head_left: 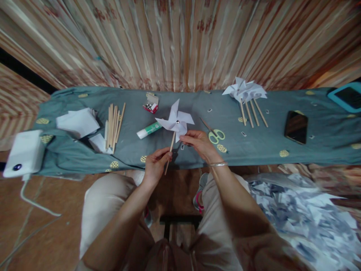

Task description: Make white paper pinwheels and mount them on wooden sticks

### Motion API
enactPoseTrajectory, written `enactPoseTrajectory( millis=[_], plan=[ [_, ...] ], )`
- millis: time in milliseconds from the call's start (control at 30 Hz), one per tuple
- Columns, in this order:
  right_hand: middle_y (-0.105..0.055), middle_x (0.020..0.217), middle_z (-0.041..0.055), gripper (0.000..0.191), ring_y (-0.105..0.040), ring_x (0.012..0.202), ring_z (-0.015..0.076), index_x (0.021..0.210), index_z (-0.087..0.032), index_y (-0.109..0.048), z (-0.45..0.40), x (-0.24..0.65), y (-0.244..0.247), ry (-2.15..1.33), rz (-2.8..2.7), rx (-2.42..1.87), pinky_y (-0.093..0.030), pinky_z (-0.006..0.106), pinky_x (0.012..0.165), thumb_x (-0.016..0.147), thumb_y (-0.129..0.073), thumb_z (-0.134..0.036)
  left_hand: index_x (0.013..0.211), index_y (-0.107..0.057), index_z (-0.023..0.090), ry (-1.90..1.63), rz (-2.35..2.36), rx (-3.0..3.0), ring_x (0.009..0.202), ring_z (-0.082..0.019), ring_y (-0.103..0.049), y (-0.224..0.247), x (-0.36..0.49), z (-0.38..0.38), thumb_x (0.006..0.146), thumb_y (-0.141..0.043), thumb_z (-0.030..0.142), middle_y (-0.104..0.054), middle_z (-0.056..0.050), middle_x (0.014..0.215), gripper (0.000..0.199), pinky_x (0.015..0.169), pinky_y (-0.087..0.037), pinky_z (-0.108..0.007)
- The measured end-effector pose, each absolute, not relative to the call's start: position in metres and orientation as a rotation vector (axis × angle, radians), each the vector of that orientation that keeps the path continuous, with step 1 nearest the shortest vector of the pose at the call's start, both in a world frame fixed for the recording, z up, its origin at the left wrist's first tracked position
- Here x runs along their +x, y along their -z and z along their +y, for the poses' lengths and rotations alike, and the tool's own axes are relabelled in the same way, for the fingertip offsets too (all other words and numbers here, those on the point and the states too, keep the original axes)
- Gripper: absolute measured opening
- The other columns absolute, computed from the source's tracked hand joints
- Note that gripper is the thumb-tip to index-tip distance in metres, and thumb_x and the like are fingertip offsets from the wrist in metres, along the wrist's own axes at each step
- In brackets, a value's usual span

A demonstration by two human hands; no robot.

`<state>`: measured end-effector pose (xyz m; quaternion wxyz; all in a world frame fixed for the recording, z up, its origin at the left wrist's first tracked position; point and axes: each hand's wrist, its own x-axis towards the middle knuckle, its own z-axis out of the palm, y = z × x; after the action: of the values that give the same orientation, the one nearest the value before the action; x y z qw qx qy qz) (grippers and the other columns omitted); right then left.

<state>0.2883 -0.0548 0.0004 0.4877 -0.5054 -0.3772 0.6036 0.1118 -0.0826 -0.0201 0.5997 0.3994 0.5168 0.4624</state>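
A white paper pinwheel [177, 121] with a silver pin at its centre is held up on a wooden stick [172, 145] over the table's near edge. My left hand [154, 165] is closed round the lower part of that stick. With thumb and fingers together, my right hand [199, 142] pinches the lower blade of the pinwheel. Behind the pinwheel lies a green and white glue stick [149, 130]. Scissors with pale green handles [216, 136] rest just right of the pinwheel. An open small box of pins [151, 104] stands behind the glue stick.
Paper sheets [77, 122], loose sticks [113, 126] and a white power bank [24, 153] are on the left. Several finished pinwheels [245, 90], a phone [296, 127] and a blue-framed device [346, 97] lie right. A bag of paper pieces [304, 214] sits below right.
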Motion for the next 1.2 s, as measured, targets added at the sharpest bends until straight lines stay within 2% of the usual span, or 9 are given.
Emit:
enactPoseTrajectory(
  millis=[367,633,933,1067,1200],
  plan=[
    [-0.070,0.067,-0.0007,0.028,-0.055,0.062,0.0101,0.066,-0.019,-0.073,-0.055,0.279,0.008,-1.455,-0.940,-1.200,-0.042,0.026,0.064,0.058,-0.084,-0.044,0.078,-0.079,0.017,-1.069,1.197,0.911,0.061,-0.012,-0.057,0.019,0.112,-0.084,0.054,-0.087,0.038,-0.067,0.000,0.068,0.033,0.066,-0.048,-0.027],
    [-0.064,0.059,-0.0026,0.032,-0.050,0.058,0.0092,0.060,-0.018,-0.069,-0.054,0.272,0.010,-1.374,-0.986,-1.246,-0.038,0.025,0.060,0.060,-0.083,-0.047,0.077,-0.079,0.018,-1.092,1.190,0.880,0.060,-0.011,-0.058,0.018,0.114,-0.083,0.053,-0.088,0.036,-0.069,0.000,0.068,0.031,0.064,-0.048,-0.025],
    [-0.063,0.058,-0.0012,0.038,-0.050,0.055,0.0100,0.063,-0.016,-0.071,-0.063,0.271,0.019,-1.206,-1.327,-1.349,-0.036,0.024,0.055,0.070,-0.075,-0.053,0.080,-0.078,0.016,-1.086,1.174,0.779,0.060,-0.010,-0.058,0.015,0.112,-0.080,0.050,-0.090,0.038,-0.072,-0.001,0.070,0.039,0.065,-0.048,-0.025],
    [-0.070,0.065,0.0027,0.040,-0.057,0.060,0.0130,0.071,-0.016,-0.075,-0.069,0.266,0.022,-1.246,-1.370,-1.330,-0.041,0.025,0.058,0.073,-0.073,-0.055,0.083,-0.077,0.015,-1.098,1.165,0.740,0.060,-0.010,-0.058,0.012,0.110,-0.078,0.049,-0.091,0.039,-0.070,0.000,0.067,0.043,0.066,-0.048,-0.026],
    [-0.073,0.070,0.0037,0.038,-0.062,0.064,0.0152,0.072,-0.017,-0.075,-0.072,0.260,0.019,-1.390,-1.263,-1.252,-0.047,0.028,0.064,0.068,-0.077,-0.054,0.085,-0.076,0.014,-1.080,1.138,0.788,0.060,-0.010,-0.056,0.009,0.106,-0.076,0.052,-0.089,0.037,-0.067,0.001,0.064,0.042,0.065,-0.047,-0.025]
  ],
)
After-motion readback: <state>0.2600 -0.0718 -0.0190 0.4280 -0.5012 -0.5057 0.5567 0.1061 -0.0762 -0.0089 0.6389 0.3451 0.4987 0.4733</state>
